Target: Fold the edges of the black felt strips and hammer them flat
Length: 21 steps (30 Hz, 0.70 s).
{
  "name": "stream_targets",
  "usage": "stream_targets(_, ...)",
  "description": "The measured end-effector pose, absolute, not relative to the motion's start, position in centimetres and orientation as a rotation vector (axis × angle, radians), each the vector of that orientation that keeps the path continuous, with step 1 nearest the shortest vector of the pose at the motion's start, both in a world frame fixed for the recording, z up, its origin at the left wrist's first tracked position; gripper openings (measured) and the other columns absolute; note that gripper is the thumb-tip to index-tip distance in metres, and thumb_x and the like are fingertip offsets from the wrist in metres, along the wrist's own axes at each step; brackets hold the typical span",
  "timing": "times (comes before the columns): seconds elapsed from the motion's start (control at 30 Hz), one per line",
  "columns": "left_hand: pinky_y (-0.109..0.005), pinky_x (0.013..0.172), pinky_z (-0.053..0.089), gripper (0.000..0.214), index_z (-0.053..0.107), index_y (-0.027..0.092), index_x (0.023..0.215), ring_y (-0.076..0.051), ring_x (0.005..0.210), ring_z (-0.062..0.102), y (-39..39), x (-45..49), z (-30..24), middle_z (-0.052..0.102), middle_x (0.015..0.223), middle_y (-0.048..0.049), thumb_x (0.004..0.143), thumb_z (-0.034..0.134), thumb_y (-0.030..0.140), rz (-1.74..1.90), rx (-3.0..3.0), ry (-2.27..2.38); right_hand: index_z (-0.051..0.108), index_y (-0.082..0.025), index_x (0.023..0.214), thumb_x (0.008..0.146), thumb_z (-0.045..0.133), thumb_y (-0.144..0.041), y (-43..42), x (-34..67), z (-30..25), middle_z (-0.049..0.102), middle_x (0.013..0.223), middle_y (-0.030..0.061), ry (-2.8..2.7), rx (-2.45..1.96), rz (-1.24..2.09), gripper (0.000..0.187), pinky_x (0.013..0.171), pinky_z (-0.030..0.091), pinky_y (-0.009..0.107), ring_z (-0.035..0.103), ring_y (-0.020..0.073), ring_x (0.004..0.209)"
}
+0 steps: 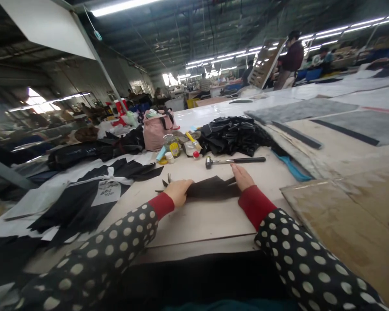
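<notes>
A dark piece of fabric (pixel 210 188) stretches between my two hands, low over the pale work surface. Its left end is gripped by my left hand (pixel 179 192), the fingers curled around it. At the right end, my right hand (pixel 243 177) holds the edge, with its fingers fairly straight and the thumb side partly hidden. Thin dark pointed ends (pixel 164 183) stick out just beyond my left hand; what they belong to is unclear. A hammer (pixel 236 160) with a black handle lies right behind the fabric, close to my right fingertips.
Behind are a heap of black pieces (pixel 235 136), a glass jar (pixel 171 146), a yellow-handled brush (pixel 192 140) and a pink bag (pixel 157 131). Black cut fabric (pixel 74 203) lies left, brown cardboard (pixel 350 216) right. A person (pixel 291 58) stands far back.
</notes>
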<state>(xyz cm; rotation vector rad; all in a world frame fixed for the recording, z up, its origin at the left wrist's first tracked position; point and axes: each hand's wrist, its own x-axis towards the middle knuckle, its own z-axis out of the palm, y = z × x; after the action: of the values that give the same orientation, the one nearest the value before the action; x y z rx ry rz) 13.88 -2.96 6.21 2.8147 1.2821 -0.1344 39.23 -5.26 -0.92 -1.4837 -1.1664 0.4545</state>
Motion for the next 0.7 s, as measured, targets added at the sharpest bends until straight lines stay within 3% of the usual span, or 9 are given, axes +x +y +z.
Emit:
stream_targets(0.13,-0.036,0.084,0.037,0.052,0.031,0.023,0.124,-0.022,0.104,0.047,-2.5,14.0,4.8,0.050,0.115,-0.0062,0.074,0.043,0.018,0.046,2.899,1.318,0.055,-0.014,0.106,0.081,0.032,-0.047,-5.2,38.8,-1.0,0.052,0.115,0.0079,-1.155,-1.483,0.600,0.048,0.101,0.024,0.035,0.041,0.0184,0.112)
stream_targets(0.33,-0.033,0.085,0.035,0.037,0.042,0.022,0.116,-0.020,0.100,0.047,-1.6,14.6,4.1,0.053,0.108,-0.0047,0.078,0.039,0.019,0.202,2.884,1.377,0.058,-0.011,0.102,0.082,0.020,-0.056,-5.6,38.2,0.0,0.064,0.088,0.0107,-1.080,-1.454,0.830,0.062,0.084,0.041,0.039,0.059,0.0191,0.083)
stream_targets(0.5,-0.038,0.085,0.032,0.039,0.039,0.018,0.119,-0.023,0.100,0.045,-2.3,15.3,4.1,0.052,0.107,-0.0087,0.080,0.036,0.019,0.327,2.800,1.580,0.056,-0.011,0.106,0.081,0.021,-0.057,-5.6,38.5,-0.4,0.061,0.100,0.0123,-0.976,-1.410,0.855,0.062,0.088,0.039,0.037,0.057,0.0199,0.091)
stream_targets(0.7,-0.038,0.085,0.032,0.038,0.039,0.022,0.119,-0.022,0.097,0.045,-2.5,15.2,3.6,0.052,0.106,-0.0070,0.082,0.037,0.029,0.479,2.820,1.639,0.050,-0.014,0.114,0.078,0.026,-0.058,-3.5,39.9,-3.7,0.058,0.106,0.0122,-1.023,-1.466,0.792,0.061,0.092,0.035,0.041,0.054,0.0228,0.098)
